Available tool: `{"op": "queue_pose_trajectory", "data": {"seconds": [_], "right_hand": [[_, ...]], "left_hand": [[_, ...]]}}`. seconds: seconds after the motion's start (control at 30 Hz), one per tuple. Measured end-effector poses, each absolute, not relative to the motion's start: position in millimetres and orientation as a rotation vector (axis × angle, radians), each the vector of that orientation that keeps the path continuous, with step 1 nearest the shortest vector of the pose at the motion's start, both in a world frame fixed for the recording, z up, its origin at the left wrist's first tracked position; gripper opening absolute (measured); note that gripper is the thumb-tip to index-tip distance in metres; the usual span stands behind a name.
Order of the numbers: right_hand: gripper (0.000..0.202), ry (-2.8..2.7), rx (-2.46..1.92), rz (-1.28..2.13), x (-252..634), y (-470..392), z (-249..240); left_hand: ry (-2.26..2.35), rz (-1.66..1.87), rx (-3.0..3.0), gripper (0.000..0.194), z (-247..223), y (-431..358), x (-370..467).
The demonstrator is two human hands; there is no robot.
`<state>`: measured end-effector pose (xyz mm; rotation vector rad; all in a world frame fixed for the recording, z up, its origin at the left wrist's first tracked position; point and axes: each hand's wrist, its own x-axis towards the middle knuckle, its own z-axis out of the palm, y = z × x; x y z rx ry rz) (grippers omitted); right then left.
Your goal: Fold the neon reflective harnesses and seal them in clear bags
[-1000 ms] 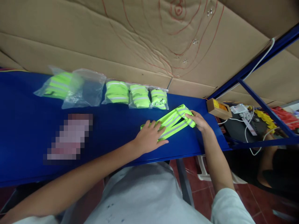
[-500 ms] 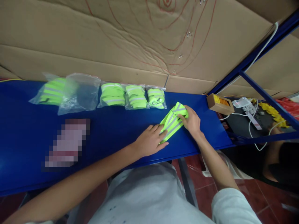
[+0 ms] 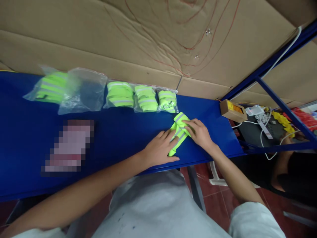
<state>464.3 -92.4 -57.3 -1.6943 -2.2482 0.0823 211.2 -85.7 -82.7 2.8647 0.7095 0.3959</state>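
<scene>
A neon yellow-green reflective strap [image 3: 180,133] with grey stripes lies on the blue table, partly folded over at its far end. My left hand [image 3: 160,148] rests on its near part, fingers stretched out and spread across the band. The folded end is pinched by my right hand [image 3: 200,135], thumb and fingers closed on the fabric. Just beyond the strap stand clear bags with folded reflective bands, the closest being a small bag [image 3: 168,100]. Fingers cover part of the strap's lower end.
More bagged bands [image 3: 120,94] line the cardboard wall [image 3: 128,56], with a clear plastic bag [image 3: 86,92] to the left. A pixelated item [image 3: 70,145] lies at left. A small cardboard box [image 3: 232,110] sits right, near a blue metal frame [image 3: 279,99]. Another person's arm shows beyond it.
My right hand has folded the strap's far end over and moved slightly toward me, making the strap shorter. My left hand stays on the strap. The view has shifted slightly.
</scene>
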Motion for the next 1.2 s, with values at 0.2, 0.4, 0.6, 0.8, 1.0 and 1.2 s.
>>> {"op": "queue_pose_trajectory", "data": {"seconds": [0.2,0.4,0.6,0.8,1.0,1.2], "right_hand": [[0.077,-1.877,-1.894,0.509,489.4,-58.9,-66.8],[0.058,-1.93,-1.881,0.553,480.5,-64.8,-55.7],[0.034,-2.279,-1.811,-0.329,439.1,-97.7,-61.9],[0.043,-2.5,-1.664,-0.505,435.6,-121.4,-75.9],[0.049,-2.576,-1.567,-0.149,443.3,-137.3,-59.2],[0.088,-2.523,-1.55,-0.06,436.3,-144.6,-60.4]], "left_hand": [[0.703,0.409,2.86,0.079,-82.6,-86.3,210.5],[0.705,0.466,2.835,0.079,-83.9,-88.9,209.0],[0.631,0.478,2.843,0.074,-84.6,-88.4,209.3],[0.623,0.565,2.839,0.055,-76.9,-92.9,208.8],[0.552,0.534,2.636,0.052,-74.8,-69.7,194.9],[0.421,0.567,2.879,0.036,-79.7,-61.6,194.0]]}}
